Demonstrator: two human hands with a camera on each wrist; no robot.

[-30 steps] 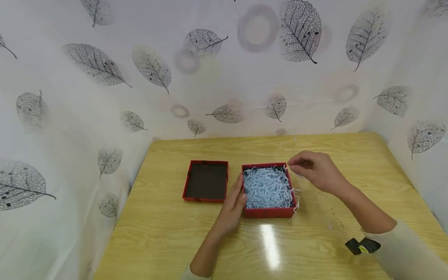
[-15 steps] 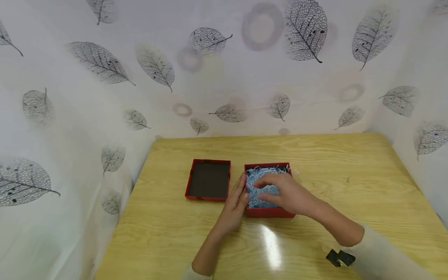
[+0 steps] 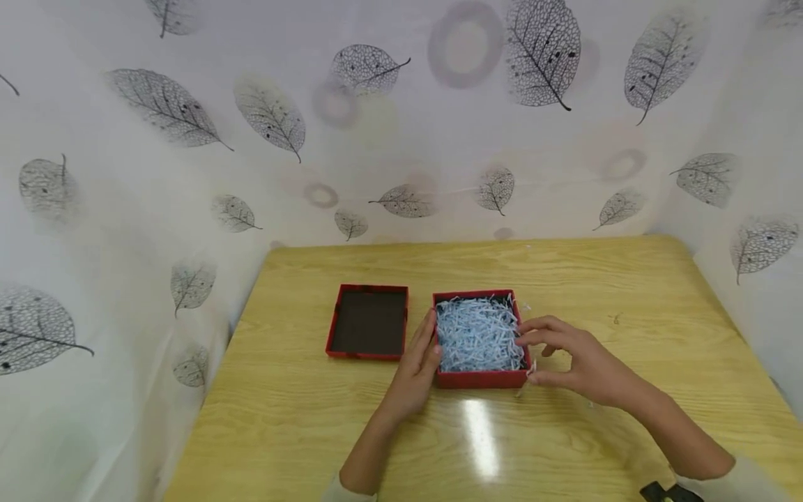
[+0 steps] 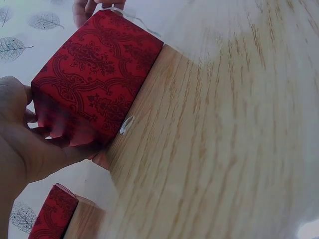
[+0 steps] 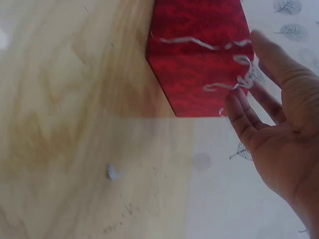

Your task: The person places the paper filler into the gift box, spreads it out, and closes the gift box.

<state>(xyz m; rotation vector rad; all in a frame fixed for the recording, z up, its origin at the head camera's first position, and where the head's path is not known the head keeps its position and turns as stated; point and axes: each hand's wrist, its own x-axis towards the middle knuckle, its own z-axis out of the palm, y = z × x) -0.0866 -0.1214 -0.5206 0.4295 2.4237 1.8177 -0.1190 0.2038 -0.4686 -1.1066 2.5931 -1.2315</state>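
Observation:
A red patterned gift box (image 3: 482, 380) sits on the table, filled with pale blue shredded paper (image 3: 479, 335). My left hand (image 3: 410, 376) rests along its left wall with the fingers extended; the left wrist view shows them flat on the box's side (image 4: 99, 64). My right hand (image 3: 580, 359) is at the right wall, thumb and fingers spread apart, fingertips right at the rim. In the right wrist view, loose paper strips (image 5: 199, 42) hang over the red wall near those fingertips. The box's shallow red lid (image 3: 369, 322) lies inside up, to the left.
The wood-grain table (image 3: 301, 418) has small paper scraps on it, one scrap (image 5: 112, 172) showing in the right wrist view. A white leaf-print sheet (image 3: 401, 139) rises behind the table and at both sides.
My right hand moved from the box's far right corner in over the shredded paper, then back out to the right wall. My left hand stays against the left wall.

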